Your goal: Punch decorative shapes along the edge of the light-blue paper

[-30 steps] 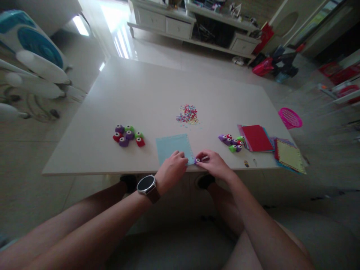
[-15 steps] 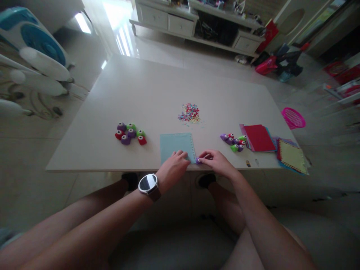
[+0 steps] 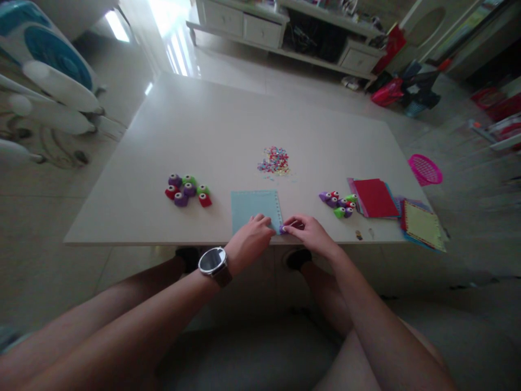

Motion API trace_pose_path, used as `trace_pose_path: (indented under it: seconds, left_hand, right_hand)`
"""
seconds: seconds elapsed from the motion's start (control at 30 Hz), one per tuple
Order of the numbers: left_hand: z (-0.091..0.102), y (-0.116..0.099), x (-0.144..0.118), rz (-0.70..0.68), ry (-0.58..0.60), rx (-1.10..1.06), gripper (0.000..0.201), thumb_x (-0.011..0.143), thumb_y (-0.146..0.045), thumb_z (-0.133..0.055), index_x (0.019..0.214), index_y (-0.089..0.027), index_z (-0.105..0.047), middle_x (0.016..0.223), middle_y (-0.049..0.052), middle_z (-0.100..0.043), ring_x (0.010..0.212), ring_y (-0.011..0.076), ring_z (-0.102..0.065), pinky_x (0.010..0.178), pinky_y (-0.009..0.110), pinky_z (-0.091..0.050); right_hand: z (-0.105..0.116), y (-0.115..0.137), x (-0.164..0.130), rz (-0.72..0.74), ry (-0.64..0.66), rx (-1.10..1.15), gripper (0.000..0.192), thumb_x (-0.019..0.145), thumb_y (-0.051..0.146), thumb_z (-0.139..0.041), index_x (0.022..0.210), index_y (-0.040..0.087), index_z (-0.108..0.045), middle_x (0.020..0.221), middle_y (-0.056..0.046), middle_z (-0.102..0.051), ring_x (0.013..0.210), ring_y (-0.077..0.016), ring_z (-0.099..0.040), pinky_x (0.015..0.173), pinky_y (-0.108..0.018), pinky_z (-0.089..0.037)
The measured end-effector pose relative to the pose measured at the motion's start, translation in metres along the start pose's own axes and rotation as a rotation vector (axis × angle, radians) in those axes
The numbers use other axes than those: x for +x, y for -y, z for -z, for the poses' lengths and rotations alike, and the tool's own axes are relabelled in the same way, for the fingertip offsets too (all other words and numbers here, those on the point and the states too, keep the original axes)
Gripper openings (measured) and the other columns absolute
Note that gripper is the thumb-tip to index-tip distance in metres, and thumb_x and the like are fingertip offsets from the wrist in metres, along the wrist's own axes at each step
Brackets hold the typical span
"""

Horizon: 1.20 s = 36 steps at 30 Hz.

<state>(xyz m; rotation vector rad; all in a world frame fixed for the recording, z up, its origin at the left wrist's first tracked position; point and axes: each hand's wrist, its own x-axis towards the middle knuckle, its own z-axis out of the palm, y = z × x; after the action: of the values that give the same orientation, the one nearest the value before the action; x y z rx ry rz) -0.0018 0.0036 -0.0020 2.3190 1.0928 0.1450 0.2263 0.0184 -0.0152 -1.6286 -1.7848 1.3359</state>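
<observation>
The light blue sheet lies flat at the near edge of the surface. It is pinned near its right corner by the left hand, fingers pressed down. A small purple punch is pinched by the right hand at the sheet's right edge. For a clean cut, the sheet is best held taut and the punch pressed straight down.
</observation>
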Motion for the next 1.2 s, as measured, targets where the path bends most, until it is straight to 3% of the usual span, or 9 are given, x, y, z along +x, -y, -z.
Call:
trace_pose_path:
  seconds: [0.27, 0.43, 0.6, 0.73, 0.93, 1.2]
  left_hand:
    - [-0.006, 0.01, 0.005, -0.082, -0.016, 0.022, 0.023, 0.101, -0.011, -0.057, 0.108, -0.017, -0.077, 0.11, 0.012, -0.071, 0.112, 0.0261, -0.06, 0.101, 0.04, -0.051]
    - [0.009, 0.012, 0.0, -0.125, 0.02, 0.013, 0.041, 0.097, -0.005, -0.056, 0.134, -0.017, -0.067, 0.115, 0.01, -0.07, 0.113, 0.0249, -0.062, 0.101, 0.037, -0.052]
    - [0.017, 0.016, -0.004, -0.192, 0.059, 0.016, 0.059, 0.099, -0.009, -0.054, 0.155, -0.029, -0.052, 0.121, 0.008, -0.069, 0.114, 0.023, -0.062, 0.1, 0.036, -0.051]
    - [0.011, 0.015, -0.005, -0.165, 0.053, 0.056, 0.06, 0.098, -0.011, -0.056, 0.155, -0.032, -0.054, 0.126, 0.009, -0.067, 0.114, 0.0245, -0.06, 0.1, 0.037, -0.052]
    - [0.01, 0.01, -0.003, -0.149, 0.052, 0.102, 0.058, 0.095, -0.011, -0.058, 0.151, -0.026, -0.06, 0.124, 0.012, -0.067, 0.111, 0.0265, -0.058, 0.1, 0.04, -0.051]
    - [0.01, 0.012, -0.004, -0.131, 0.018, -0.013, 0.058, 0.096, -0.007, -0.052, 0.153, -0.021, -0.054, 0.119, 0.009, -0.071, 0.11, 0.0235, -0.064, 0.104, 0.038, -0.05]
  right_hand:
    - [-0.003, -0.001, 0.001, 0.005, 0.007, 0.01, 0.01, 0.089, 0.029, -0.076, 0.093, 0.02, -0.077, 0.093, -0.005, -0.078, 0.085, -0.0184, -0.071, 0.081, -0.032, -0.055]
    - [-0.006, 0.005, 0.005, -0.064, -0.012, -0.006, 0.003, 0.087, 0.02, -0.078, 0.087, 0.019, -0.075, 0.086, -0.003, -0.077, 0.079, -0.017, -0.071, 0.075, -0.028, -0.054]
    - [-0.009, 0.015, 0.01, -0.161, -0.035, -0.089, 0.01, 0.084, 0.012, -0.079, 0.079, 0.018, -0.072, 0.078, -0.004, -0.076, 0.075, -0.0172, -0.069, 0.067, -0.026, -0.05]
    - [-0.01, 0.022, 0.012, -0.194, -0.037, -0.137, 0.015, 0.083, 0.011, -0.079, 0.074, 0.018, -0.069, 0.075, -0.003, -0.074, 0.072, -0.0159, -0.066, 0.064, -0.024, -0.047]
    - [-0.013, 0.026, 0.016, -0.185, -0.045, -0.213, 0.017, 0.08, 0.009, -0.079, 0.071, 0.017, -0.067, 0.074, -0.002, -0.072, 0.071, -0.0147, -0.063, 0.063, -0.024, -0.042]
    - [0.004, 0.017, 0.005, -0.22, -0.04, -0.095, 0.003, 0.088, 0.02, -0.078, 0.085, 0.019, -0.076, 0.084, -0.006, -0.078, 0.08, -0.0192, -0.071, 0.072, -0.029, -0.052]
